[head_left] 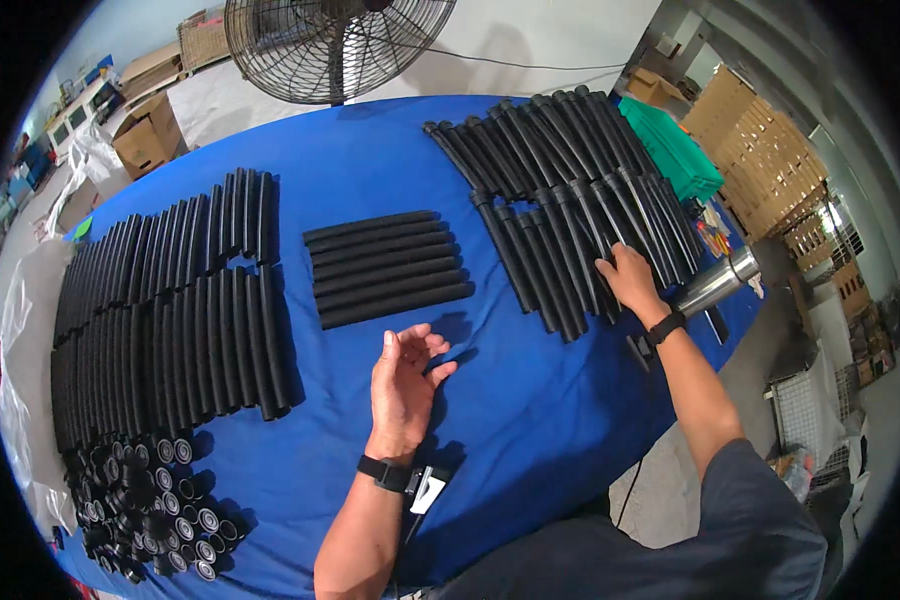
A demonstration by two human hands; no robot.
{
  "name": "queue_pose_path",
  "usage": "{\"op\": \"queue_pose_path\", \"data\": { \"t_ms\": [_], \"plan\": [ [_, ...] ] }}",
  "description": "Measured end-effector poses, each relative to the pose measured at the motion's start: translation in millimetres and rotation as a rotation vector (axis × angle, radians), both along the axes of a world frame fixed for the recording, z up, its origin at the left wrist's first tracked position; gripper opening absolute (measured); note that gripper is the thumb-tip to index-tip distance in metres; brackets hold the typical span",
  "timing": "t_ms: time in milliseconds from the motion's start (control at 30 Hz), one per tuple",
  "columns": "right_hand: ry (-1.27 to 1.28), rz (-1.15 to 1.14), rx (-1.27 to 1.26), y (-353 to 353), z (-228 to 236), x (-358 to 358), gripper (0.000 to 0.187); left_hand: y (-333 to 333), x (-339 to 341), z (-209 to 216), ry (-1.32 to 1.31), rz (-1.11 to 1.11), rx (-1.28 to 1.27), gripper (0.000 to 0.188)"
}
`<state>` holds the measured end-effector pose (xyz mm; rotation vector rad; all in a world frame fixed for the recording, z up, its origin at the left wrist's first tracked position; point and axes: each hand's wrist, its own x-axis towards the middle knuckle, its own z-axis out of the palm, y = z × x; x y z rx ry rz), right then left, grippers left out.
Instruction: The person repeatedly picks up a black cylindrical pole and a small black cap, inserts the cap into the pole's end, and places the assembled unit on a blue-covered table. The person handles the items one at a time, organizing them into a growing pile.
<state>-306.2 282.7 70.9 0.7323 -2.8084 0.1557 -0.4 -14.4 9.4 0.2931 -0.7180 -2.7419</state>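
Observation:
My left hand is raised over the blue cloth, fingers loosely curled and apart, holding nothing. Just beyond it, several black foam-like tubes lie side by side in a small row. At the right, my right hand reaches onto a pile of long black tubes with wider ends. Its thumb and fingers close on one of those tubes near the pile's near right edge; part of the grip is hidden. Both wrists wear black straps.
Two rows of black tubes fill the left side, with a heap of round black caps before them. A green crate and a shiny metal cylinder are at the right. A fan stands behind the blue-covered table.

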Motion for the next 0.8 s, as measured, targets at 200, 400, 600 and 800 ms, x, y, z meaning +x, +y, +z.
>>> {"op": "queue_pose_path", "data": {
  "t_ms": [200,400,600,800],
  "plan": [
    [-0.02,0.017,-0.123,-0.4,1.7,-1.0,0.036,0.8,-0.1,0.7,-0.02,-0.008,-0.03,0.05],
    [-0.018,0.0,-0.152,-2.9,1.3,-5.3,0.035,-0.2,-0.4,-0.8,-0.018,-0.011,-0.038,0.047],
    [-0.027,0.006,-0.206,-1.8,0.9,-2.0,0.032,0.5,-1.3,1.4,-0.035,-0.017,-0.041,0.045],
    [-0.077,-0.003,-0.202,-15.1,6.4,8.3,0.036,-1.3,-0.2,-1.4,-0.023,-0.007,-0.012,0.044]
  ]
}}
